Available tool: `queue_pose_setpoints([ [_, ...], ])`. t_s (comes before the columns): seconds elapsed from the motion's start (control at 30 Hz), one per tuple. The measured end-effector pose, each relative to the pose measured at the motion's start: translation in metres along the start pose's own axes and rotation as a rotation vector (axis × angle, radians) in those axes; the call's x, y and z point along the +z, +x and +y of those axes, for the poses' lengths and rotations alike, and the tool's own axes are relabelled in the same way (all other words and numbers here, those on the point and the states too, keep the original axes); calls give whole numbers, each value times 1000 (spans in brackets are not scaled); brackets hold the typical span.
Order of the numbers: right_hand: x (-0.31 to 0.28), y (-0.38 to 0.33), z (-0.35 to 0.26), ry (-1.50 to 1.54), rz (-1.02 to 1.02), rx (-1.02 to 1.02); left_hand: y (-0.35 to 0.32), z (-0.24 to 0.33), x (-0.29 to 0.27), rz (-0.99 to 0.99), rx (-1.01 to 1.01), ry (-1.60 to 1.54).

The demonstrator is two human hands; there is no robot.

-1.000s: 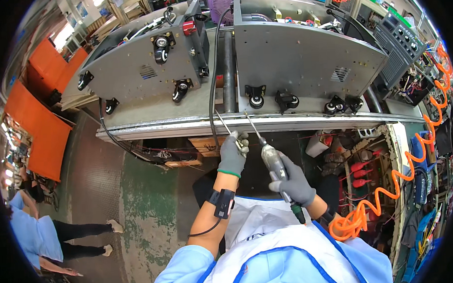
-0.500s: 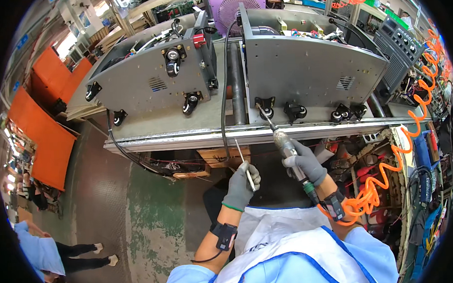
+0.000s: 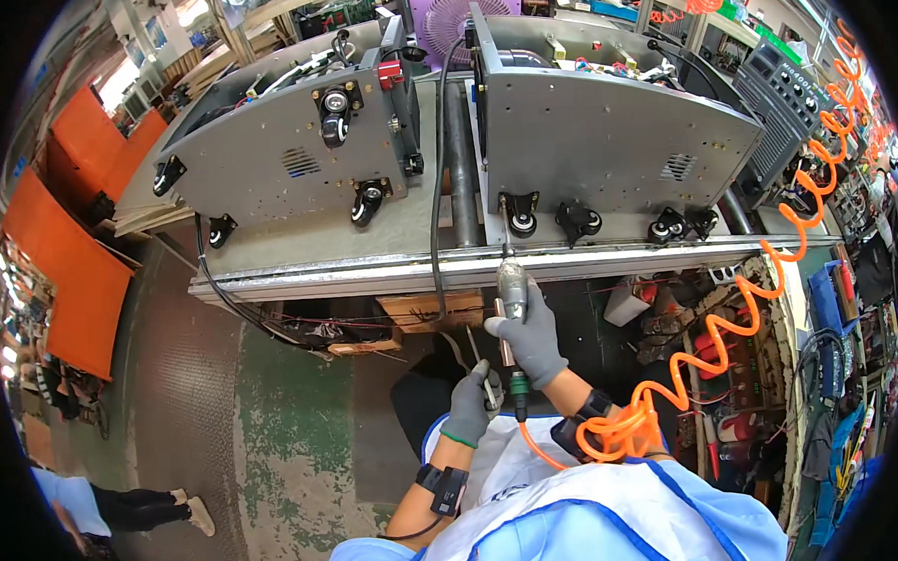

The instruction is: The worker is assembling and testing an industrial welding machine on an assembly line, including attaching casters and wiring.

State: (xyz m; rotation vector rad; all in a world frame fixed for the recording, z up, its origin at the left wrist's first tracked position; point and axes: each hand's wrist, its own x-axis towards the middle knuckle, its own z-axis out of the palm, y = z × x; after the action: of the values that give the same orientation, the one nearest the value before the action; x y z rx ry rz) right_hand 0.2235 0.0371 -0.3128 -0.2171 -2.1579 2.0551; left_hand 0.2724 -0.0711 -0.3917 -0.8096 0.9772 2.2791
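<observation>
My right hand (image 3: 533,345), in a grey glove, is closed round an air screwdriver (image 3: 512,286). The driver stands nearly upright in view, its thin bit reaching a black caster (image 3: 521,219) on the right grey metal cabinet (image 3: 612,136). Whether the bit sits in a screw is too small to tell. Lower and to the left, my gloved left hand (image 3: 467,408) grips a slim metal rod (image 3: 474,341) pointing up and away from me. More casters lie near the table, some loose-looking (image 3: 578,222), below the cabinet's face.
A second grey cabinet (image 3: 276,153) with casters stands at left on the metal-edged workbench (image 3: 370,275). A black cable (image 3: 436,202) hangs over the edge between the cabinets. An orange coiled hose (image 3: 713,345) stretches at right. A purple fan (image 3: 465,23) is behind; another person (image 3: 130,504) is at lower left.
The air screwdriver has swung leftward and more upright, its bit still at the same caster. My left hand has lowered toward me with the rod. The orange hose's coils have shifted left.
</observation>
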Motion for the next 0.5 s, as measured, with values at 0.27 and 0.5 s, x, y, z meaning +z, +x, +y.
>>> queue_pose_setpoints([
  [0.27,2,7,8,21,-23,59,18,-27,-29,11,19,20],
  [0.5,6,13,9,177,-24,84,15,-22,-45,-62,-68,229],
])
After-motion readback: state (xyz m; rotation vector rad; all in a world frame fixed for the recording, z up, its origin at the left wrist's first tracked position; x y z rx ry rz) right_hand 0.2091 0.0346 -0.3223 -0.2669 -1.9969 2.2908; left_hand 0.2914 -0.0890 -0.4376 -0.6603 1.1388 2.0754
